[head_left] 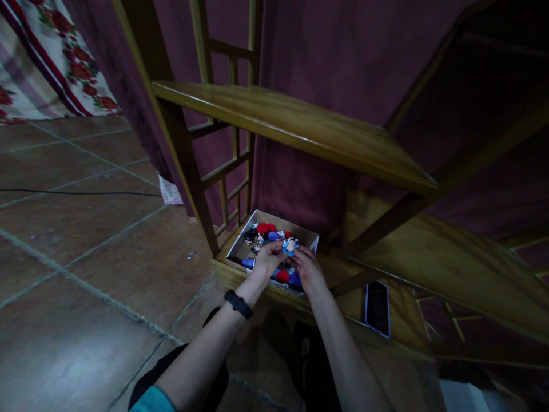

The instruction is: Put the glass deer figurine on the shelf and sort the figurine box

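Observation:
Between my two hands is a small blue figurine (290, 246) with a pale patch in its middle. My left hand (270, 258), with a dark band on the wrist, pinches it from the left. From the right, my right hand (306, 266) has its fingers closed on the same figurine. Both hands are over a shallow white cardboard box (241, 243) on the bottom shelf. Several small toys lie in the box, among them red round pieces (262, 228), a purple piece (273, 236) and a blue piece (248, 262). My hands hide part of its contents.
A wooden shelf board (291, 114) juts out above the box. Lattice bars (227, 169) stand behind at the left, before a purple curtain (309, 63). On the lower shelf at the right sits a dark tray with a pale rim (389, 312). A thin cable (86, 192) crosses the tiled floor.

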